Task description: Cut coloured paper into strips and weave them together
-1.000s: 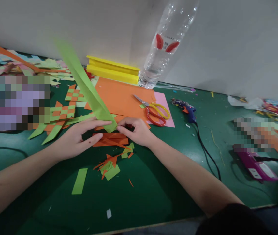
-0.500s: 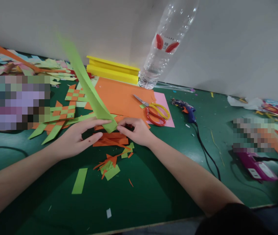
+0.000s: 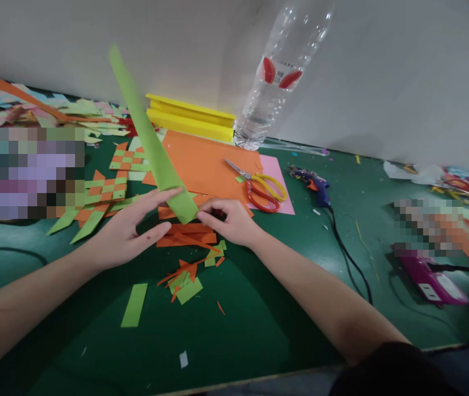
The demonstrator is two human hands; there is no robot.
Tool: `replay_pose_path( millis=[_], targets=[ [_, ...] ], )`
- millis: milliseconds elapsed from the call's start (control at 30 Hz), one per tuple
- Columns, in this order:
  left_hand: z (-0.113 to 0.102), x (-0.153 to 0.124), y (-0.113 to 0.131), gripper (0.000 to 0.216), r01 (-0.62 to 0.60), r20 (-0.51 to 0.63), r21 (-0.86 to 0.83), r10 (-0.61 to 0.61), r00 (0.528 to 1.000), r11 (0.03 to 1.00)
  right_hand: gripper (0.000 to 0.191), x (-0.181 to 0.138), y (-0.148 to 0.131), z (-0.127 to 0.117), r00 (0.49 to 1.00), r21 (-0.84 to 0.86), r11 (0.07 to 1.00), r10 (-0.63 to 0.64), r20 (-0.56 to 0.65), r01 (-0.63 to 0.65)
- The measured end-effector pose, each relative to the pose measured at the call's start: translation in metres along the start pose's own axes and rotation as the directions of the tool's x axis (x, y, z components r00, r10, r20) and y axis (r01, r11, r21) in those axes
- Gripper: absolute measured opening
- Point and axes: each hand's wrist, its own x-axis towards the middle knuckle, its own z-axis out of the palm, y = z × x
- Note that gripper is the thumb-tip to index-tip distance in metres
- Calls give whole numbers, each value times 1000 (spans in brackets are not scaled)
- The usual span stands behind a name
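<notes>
Green tabletop (image 3: 259,319). Right hand (image 3: 232,223): grip clamped on long light-green paper strip (image 3: 152,146) pointing to 11 o'clock. Left hand (image 3: 122,231): grip apart, touching strip.

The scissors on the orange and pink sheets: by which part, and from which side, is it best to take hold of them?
Probably best by the handles, from the near right: the scissors lie flat, handles towards that side, blades pointing left and away.

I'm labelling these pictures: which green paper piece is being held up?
The long green strip, its lower corner pinched by the right hand, slants up above the table; the short green rectangle and green scraps lie on it.
</notes>
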Motion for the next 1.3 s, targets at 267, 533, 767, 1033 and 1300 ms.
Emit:
replay_pose_path(
  millis=[267,533,767,1033,1300],
  targets=[
    [2,2,0,52,-50,-42,-14,49,998,999,19,0,0,0,1000,-5,1000,3,8,-3],
    [2,3,4,59,-32,-80,-17,31,996,999,19,0,1,0,1000,2,1000,-4,12,4],
    [0,3,5,60,-67,-81,-27,64,995,997,20,0,1,0,1000,-1,1000,7,14,-7],
    [3,5,5,67,-104,-132,-160,83,988,982,19,0,-1,0,1000,-2,1000,-11,25,11],
    [3,4,0,71,-71,-133,-232,40,990,970,18,0,1,0,1000,16,1000,7,26,-7]
  ],
)
